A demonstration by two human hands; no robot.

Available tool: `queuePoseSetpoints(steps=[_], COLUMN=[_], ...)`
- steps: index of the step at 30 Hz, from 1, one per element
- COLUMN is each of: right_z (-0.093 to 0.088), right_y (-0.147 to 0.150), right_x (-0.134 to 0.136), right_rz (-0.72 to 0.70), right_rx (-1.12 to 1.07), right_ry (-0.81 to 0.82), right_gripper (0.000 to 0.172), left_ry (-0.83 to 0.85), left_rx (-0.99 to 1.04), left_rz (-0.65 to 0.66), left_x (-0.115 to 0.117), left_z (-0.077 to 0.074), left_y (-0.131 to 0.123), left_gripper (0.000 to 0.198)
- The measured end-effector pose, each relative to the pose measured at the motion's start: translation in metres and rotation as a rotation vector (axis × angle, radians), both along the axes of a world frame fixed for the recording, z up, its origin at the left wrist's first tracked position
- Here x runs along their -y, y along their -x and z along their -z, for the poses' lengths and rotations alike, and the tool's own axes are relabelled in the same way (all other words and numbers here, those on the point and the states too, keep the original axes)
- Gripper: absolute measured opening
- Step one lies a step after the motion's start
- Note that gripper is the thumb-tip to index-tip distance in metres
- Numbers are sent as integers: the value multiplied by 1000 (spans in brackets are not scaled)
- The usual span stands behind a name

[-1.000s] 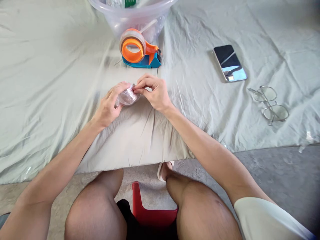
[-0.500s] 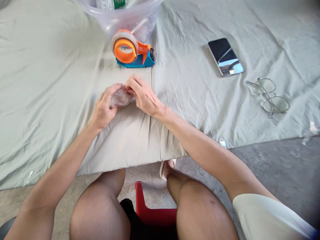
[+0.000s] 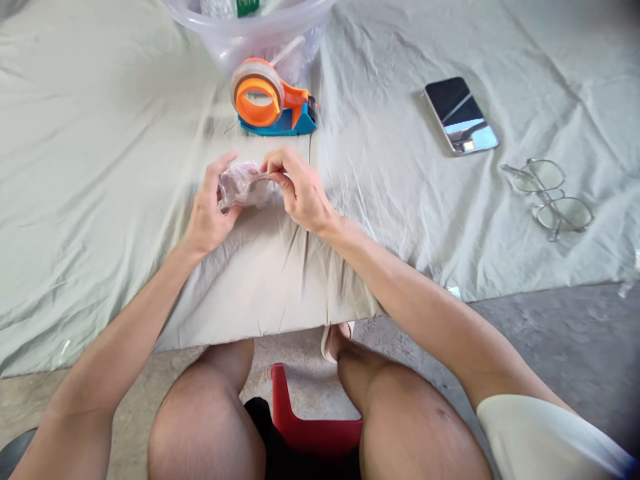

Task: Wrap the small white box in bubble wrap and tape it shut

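A small crumpled clear plastic packet [image 3: 243,185] is held between both hands over the cloth-covered table [image 3: 120,153]. My left hand [image 3: 207,213] grips its left side, with the thumb below and the fingers behind. At the packet's upper right, my right hand [image 3: 300,193] pinches an edge between thumb and forefinger. What lies inside the packet is too unclear to tell. Just beyond the hands stands an orange and blue tape dispenser [image 3: 295,110] with a roll of tape on it.
Behind the dispenser is a translucent plastic tub [image 3: 215,33] with a bottle and clear plastic inside. A phone [image 3: 461,117] and wire-framed glasses [image 3: 550,193] lie to the right. A red stool [image 3: 320,430] shows between the legs, below the table's front edge.
My right hand has drawn slightly to the right, pulling on the packet's edge, and more of the packet shows between the hands. The whole view has shifted a little.
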State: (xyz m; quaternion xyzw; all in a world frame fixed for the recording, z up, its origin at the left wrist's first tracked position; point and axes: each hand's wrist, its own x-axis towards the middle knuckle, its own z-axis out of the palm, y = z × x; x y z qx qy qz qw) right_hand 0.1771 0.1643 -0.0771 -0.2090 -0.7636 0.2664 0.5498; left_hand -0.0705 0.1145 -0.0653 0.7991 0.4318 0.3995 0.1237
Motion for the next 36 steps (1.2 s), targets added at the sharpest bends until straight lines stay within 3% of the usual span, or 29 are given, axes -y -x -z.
queuePoseSetpoints(steps=[6, 12, 16, 22, 29, 32, 36], right_z=[1, 0, -3, -4, -7, -5, -5], right_y=[-3, -1, -2, -3, -3, -1, 1], right_x=[7, 8, 9, 12, 14, 13, 13], right_rz=[97, 70, 65, 67, 81, 83, 117], right_rx=[66, -49, 19, 115, 112, 130, 70], right_ry=[42, -90, -128, -51, -90, -75, -114], right_gripper=[40, 27, 25, 37, 40, 47, 47], left_ry=[-19, 45, 94, 2, 9, -23, 74], left_rx=[-81, 46, 27, -51, 108, 94, 85], left_rz=[49, -11, -64, -24, -82, -79, -67], left_x=[-2, -9, -4, 3, -2, -4, -7], left_z=[-8, 5, -1, -14, -7, -6, -3], left_y=[-1, 10, 7, -2, -4, -4, 1], left_gripper=[56, 66, 64, 63, 50, 55, 63])
